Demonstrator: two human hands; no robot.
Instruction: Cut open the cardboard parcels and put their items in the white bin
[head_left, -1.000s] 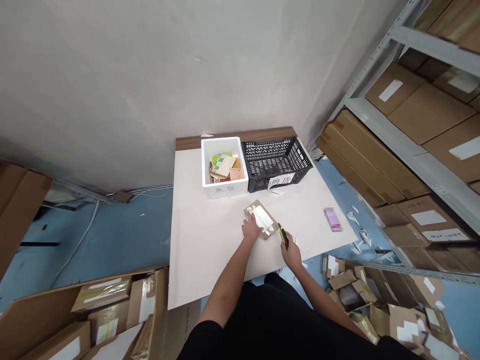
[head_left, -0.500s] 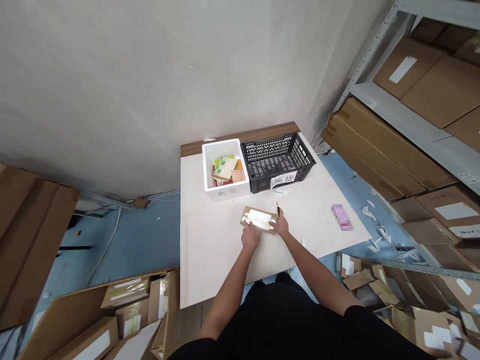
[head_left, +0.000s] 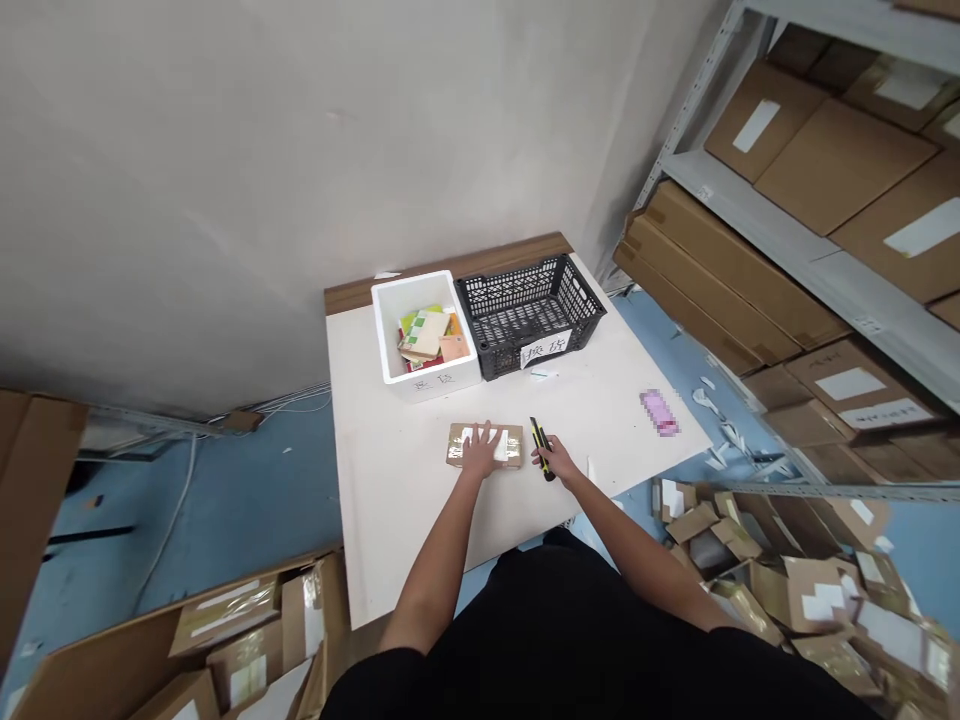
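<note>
A small taped cardboard box [head_left: 513,447] with a white label lies flat on the white table [head_left: 397,500]. My left hand [head_left: 480,452] rests on top of it with the fingers spread, covering part of the label. Just right of the box, my right hand [head_left: 556,460] is closed around a black and yellow utility knife [head_left: 541,449]. The knife points away from me, its tip apart from the box.
Behind the box stand a white foam box [head_left: 442,385] holding several packets and a black plastic crate [head_left: 491,355]. A blurred pink item [head_left: 660,413] lies at the right. Shelves [head_left: 787,240] of cartons rise on the right; a large carton [head_left: 330,610] of parcels stands lower left.
My left hand has moved from the box's near edge to its top, fingers now spread. My right hand has let go of the box and holds the knife beside it. The view has shifted.
</note>
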